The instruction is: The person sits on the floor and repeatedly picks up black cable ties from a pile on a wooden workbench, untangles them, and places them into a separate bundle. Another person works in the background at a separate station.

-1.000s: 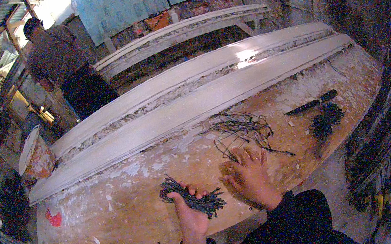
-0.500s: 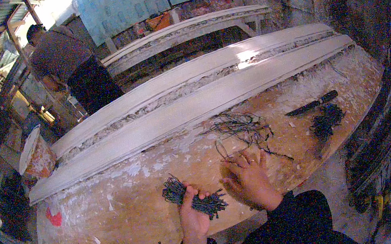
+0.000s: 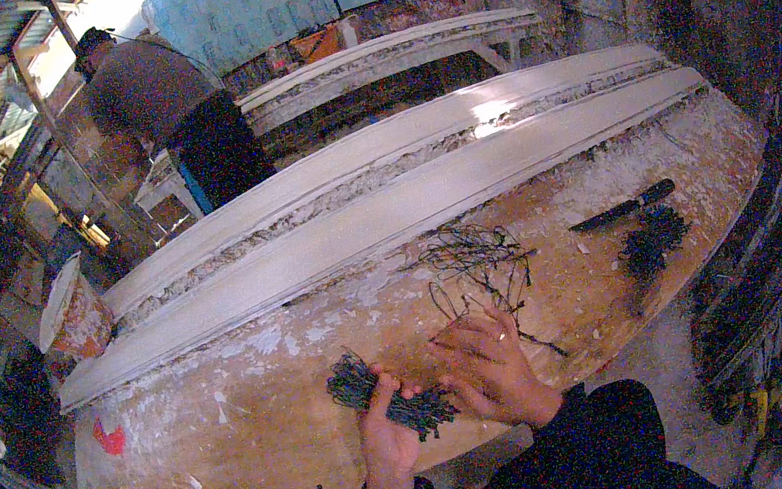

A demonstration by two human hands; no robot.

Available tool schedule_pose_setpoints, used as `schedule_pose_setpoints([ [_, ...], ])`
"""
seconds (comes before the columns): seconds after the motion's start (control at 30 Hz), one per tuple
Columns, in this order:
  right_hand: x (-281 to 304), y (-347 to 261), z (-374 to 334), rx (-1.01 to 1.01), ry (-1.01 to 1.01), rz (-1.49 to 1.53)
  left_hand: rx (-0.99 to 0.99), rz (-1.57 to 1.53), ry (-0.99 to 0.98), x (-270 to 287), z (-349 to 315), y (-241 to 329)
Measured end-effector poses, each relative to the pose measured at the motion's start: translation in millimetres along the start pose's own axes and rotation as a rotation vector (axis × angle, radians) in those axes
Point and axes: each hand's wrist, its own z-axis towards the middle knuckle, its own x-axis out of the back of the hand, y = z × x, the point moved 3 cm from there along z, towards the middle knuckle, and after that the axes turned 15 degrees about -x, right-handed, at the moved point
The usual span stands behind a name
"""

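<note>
My left hand (image 3: 388, 437) is closed around a thick bundle of short, dark, thin strands (image 3: 356, 383), which stick out on both sides of the fist. Just to its right, my right hand (image 3: 491, 369) is bent over the board, its thumb side near the bundle's lower end. A loose tangle of the same dark strands (image 3: 473, 254) lies beyond the right hand, and some run down to its fingers. The fingertips are partly hidden, but they seem to grip strands there. Whether the strands are wire or cord cannot be made out.
Both hands are over a worn wooden tabletop (image 3: 238, 439) with white flakes. A black-handled knife (image 3: 623, 207) and a second dark bundle (image 3: 653, 241) lie at right. Long whitish boards (image 3: 386, 210) cross behind. A stained bucket (image 3: 78, 317) stands left; another person (image 3: 162, 97) bends over beyond.
My right hand has shifted slightly left, toward the bundle, and the tail of the loose tangle has moved left and nearer with it. The other person has moved right. My left hand stays nearly still.
</note>
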Motion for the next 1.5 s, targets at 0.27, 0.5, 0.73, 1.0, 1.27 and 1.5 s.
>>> schedule_pose_setpoints([
  [0.27,13.7,-6.7,1.4,-0.020,-0.125,0.458,-0.085,0.173,-0.111,-8.6,-7.4,1.1],
  [0.5,30.3,-21.2,0.1,-0.236,-0.454,0.703,-0.113,0.488,-0.231,-6.8,-12.1,0.7],
  [0.73,25.5,-31.5,-0.7,-0.140,-0.502,0.677,-0.064,0.579,-0.585,10.0,-8.3,-6.9],
  [1.0,25.6,-28.9,1.1,-0.131,-0.497,0.635,-0.236,0.721,-0.560,-2.0,-15.9,-1.2],
  [1.27,50.0,9.0,3.9,-0.403,-0.174,0.273,-0.123,0.358,-0.379,-5.6,-9.5,-4.8],
  [1.5,56.5,49.2,5.9,-0.620,-0.345,-0.334,-0.140,0.117,-0.254,-7.9,-3.2,-0.6],
])
